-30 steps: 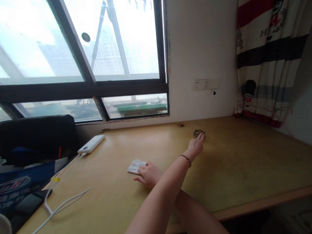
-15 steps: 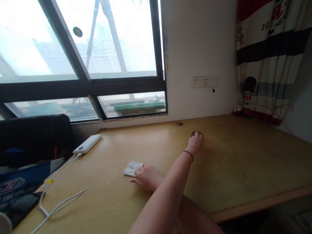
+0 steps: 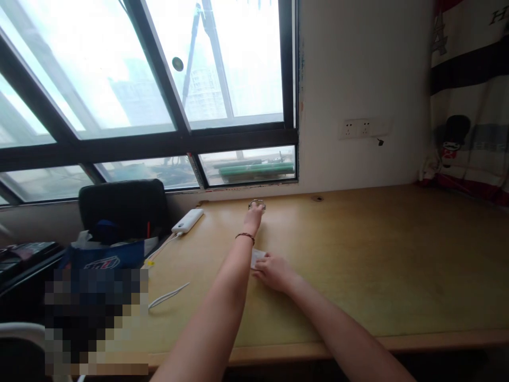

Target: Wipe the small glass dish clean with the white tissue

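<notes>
My left hand, with a braided bracelet on the wrist, reaches to the far side of the wooden table. Its fingers are closed on a small round object with a shiny, dark-edged rim; the hand hides much of it, and its kind is unclear. Nearer to me, my right hand rests on the tabletop, with its fingers over a folded white tissue or cloth. Part of the white piece shows to the left of the fingertips, beside my left forearm.
A white power bank with a cable lies along the table's left edge. Beyond that edge are a black chair and a blue bag. A window, wall sockets and a curtain border the back.
The view has turned left. My left hand has carried the round object leftward, nearer the window, and my forearms no longer cross. My right hand stays on the white piece.
</notes>
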`<action>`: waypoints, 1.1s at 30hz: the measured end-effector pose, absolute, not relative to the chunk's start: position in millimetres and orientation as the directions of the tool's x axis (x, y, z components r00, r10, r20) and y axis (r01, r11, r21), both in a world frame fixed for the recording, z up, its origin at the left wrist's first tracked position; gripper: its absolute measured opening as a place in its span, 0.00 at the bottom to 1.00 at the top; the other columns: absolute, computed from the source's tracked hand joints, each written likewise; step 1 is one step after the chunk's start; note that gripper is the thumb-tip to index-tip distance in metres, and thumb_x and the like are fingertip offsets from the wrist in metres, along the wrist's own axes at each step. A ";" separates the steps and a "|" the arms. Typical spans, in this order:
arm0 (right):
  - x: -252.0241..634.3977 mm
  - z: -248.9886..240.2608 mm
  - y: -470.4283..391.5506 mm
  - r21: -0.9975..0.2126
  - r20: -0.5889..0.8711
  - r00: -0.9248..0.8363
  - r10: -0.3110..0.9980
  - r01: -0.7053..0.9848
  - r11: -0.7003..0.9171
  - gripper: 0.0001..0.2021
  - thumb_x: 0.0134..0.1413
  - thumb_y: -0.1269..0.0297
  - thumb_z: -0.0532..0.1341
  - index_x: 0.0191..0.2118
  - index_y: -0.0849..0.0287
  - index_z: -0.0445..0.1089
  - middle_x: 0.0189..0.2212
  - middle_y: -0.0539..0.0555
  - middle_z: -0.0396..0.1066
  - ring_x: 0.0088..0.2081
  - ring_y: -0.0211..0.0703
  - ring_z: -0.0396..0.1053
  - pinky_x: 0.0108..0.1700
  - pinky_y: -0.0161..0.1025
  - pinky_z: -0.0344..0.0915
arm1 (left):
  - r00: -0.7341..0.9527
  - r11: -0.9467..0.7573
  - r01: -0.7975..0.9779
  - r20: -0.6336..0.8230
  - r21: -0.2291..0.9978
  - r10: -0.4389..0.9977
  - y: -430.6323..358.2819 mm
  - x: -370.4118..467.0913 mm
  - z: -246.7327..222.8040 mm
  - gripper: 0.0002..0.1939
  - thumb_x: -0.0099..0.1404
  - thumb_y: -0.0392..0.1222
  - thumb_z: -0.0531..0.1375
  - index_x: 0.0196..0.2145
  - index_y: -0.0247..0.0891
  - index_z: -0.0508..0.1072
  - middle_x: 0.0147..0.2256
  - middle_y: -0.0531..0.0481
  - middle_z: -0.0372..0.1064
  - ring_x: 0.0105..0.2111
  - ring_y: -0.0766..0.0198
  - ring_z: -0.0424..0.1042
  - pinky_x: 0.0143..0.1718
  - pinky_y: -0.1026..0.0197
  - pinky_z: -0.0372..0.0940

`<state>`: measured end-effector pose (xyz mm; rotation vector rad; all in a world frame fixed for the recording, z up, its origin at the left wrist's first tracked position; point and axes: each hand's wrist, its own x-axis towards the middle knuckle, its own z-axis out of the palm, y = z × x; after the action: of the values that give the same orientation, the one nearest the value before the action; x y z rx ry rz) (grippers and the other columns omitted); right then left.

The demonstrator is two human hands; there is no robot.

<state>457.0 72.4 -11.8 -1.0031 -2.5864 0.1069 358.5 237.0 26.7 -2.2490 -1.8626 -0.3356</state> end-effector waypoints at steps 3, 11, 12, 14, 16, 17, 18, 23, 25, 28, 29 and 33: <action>459.4 -12.4 72.5 -0.197 0.323 -0.679 0.659 0.633 0.749 0.15 0.54 0.58 0.50 0.28 0.62 0.68 0.30 0.55 0.70 0.33 0.38 0.64 0.42 0.36 0.54 | 0.095 -0.096 0.995 0.274 -0.009 0.957 232.4 300.7 22.8 0.16 0.61 0.30 0.42 0.44 0.37 0.60 0.45 0.38 0.52 0.32 0.63 0.67 0.33 0.59 0.61; 462.0 -20.2 73.0 -0.252 0.380 -0.671 0.637 0.588 0.769 0.13 0.54 0.59 0.50 0.28 0.60 0.66 0.30 0.53 0.69 0.35 0.36 0.64 0.42 0.36 0.52 | -0.042 0.033 0.998 0.171 0.054 0.984 223.9 227.8 10.1 0.18 0.60 0.30 0.43 0.47 0.39 0.57 0.44 0.39 0.53 0.31 0.63 0.67 0.32 0.60 0.60; 462.0 -20.3 72.8 -0.255 0.384 -0.671 0.634 0.583 0.771 0.13 0.54 0.60 0.50 0.28 0.60 0.66 0.30 0.53 0.69 0.35 0.37 0.64 0.43 0.36 0.52 | -0.045 0.036 0.998 0.170 0.058 0.984 223.5 225.3 9.0 0.18 0.60 0.30 0.43 0.48 0.39 0.57 0.44 0.39 0.53 0.30 0.64 0.67 0.32 0.60 0.60; 461.9 -20.0 72.4 -0.259 0.390 -0.671 0.631 0.577 0.774 0.12 0.54 0.60 0.50 0.28 0.60 0.66 0.31 0.53 0.69 0.36 0.37 0.64 0.43 0.37 0.52 | -0.050 0.039 0.997 0.169 0.067 0.984 222.9 222.7 7.6 0.18 0.60 0.30 0.43 0.47 0.39 0.57 0.44 0.39 0.53 0.29 0.65 0.67 0.32 0.61 0.60; 462.1 -19.3 72.2 -0.261 0.394 -0.673 0.626 0.571 0.778 0.12 0.55 0.61 0.50 0.28 0.60 0.66 0.31 0.53 0.69 0.36 0.37 0.64 0.43 0.37 0.52 | -0.049 0.037 0.997 0.173 0.074 0.984 222.6 222.3 7.3 0.18 0.59 0.29 0.45 0.47 0.40 0.58 0.44 0.40 0.53 0.29 0.66 0.66 0.32 0.61 0.60; 462.4 -18.9 72.1 -0.263 0.397 -0.675 0.623 0.567 0.781 0.12 0.54 0.61 0.50 0.28 0.60 0.66 0.31 0.53 0.69 0.36 0.37 0.64 0.43 0.37 0.53 | -0.048 0.035 0.996 0.178 0.076 0.983 222.4 222.5 7.4 0.18 0.59 0.29 0.46 0.46 0.40 0.58 0.44 0.41 0.53 0.28 0.67 0.66 0.32 0.62 0.60; 462.6 -18.6 72.1 -0.264 0.399 -0.678 0.618 0.561 0.785 0.12 0.54 0.61 0.50 0.28 0.60 0.66 0.31 0.53 0.70 0.36 0.37 0.64 0.43 0.37 0.53 | -0.047 0.033 0.996 0.185 0.079 0.982 222.3 223.0 7.8 0.18 0.58 0.29 0.46 0.46 0.41 0.58 0.44 0.41 0.54 0.28 0.67 0.66 0.32 0.62 0.60; 463.2 -17.6 70.6 -0.284 0.413 -0.687 0.598 0.527 0.801 0.10 0.54 0.62 0.51 0.30 0.59 0.67 0.33 0.54 0.70 0.38 0.38 0.65 0.45 0.38 0.53 | -0.084 0.063 0.994 0.252 0.088 0.964 217.7 233.5 9.8 0.16 0.59 0.30 0.45 0.45 0.38 0.60 0.44 0.39 0.54 0.31 0.63 0.66 0.33 0.59 0.60; 462.6 -17.9 69.9 -0.306 0.416 -0.688 0.595 0.510 0.804 0.10 0.54 0.62 0.51 0.32 0.59 0.68 0.35 0.54 0.70 0.39 0.38 0.65 0.45 0.38 0.53 | -0.119 0.095 0.991 0.297 0.093 0.948 210.3 245.6 9.0 0.17 0.61 0.32 0.43 0.47 0.36 0.59 0.46 0.36 0.52 0.36 0.57 0.65 0.34 0.56 0.60; 463.1 -18.4 71.1 -0.365 0.458 -0.619 0.638 0.524 0.770 0.12 0.54 0.62 0.49 0.37 0.58 0.68 0.38 0.54 0.70 0.42 0.39 0.64 0.46 0.38 0.54 | -0.118 0.087 0.992 0.401 0.096 0.909 185.5 272.5 4.5 0.20 0.61 0.34 0.43 0.51 0.34 0.53 0.51 0.34 0.45 0.45 0.52 0.59 0.41 0.52 0.58; 464.5 -18.5 72.5 -0.397 0.482 -0.556 0.677 0.550 0.735 0.13 0.55 0.62 0.48 0.38 0.58 0.68 0.39 0.55 0.69 0.43 0.39 0.63 0.46 0.38 0.54 | -0.067 0.025 0.995 0.466 0.095 0.882 172.6 282.2 2.1 0.19 0.61 0.35 0.44 0.51 0.32 0.54 0.52 0.34 0.45 0.47 0.51 0.56 0.43 0.51 0.56; 479.0 -18.1 82.0 -0.562 0.523 -0.179 0.833 0.663 0.495 0.18 0.57 0.60 0.43 0.38 0.59 0.69 0.38 0.56 0.70 0.41 0.40 0.65 0.44 0.36 0.56 | 0.349 -0.425 0.904 0.497 0.044 0.794 105.9 308.4 -10.8 0.17 0.63 0.40 0.43 0.47 0.34 0.60 0.49 0.40 0.55 0.51 0.55 0.51 0.51 0.53 0.50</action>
<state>479.0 82.0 -18.1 -1.2374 -1.9149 0.2610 308.4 105.9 -10.8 -2.3742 -1.5268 -0.6677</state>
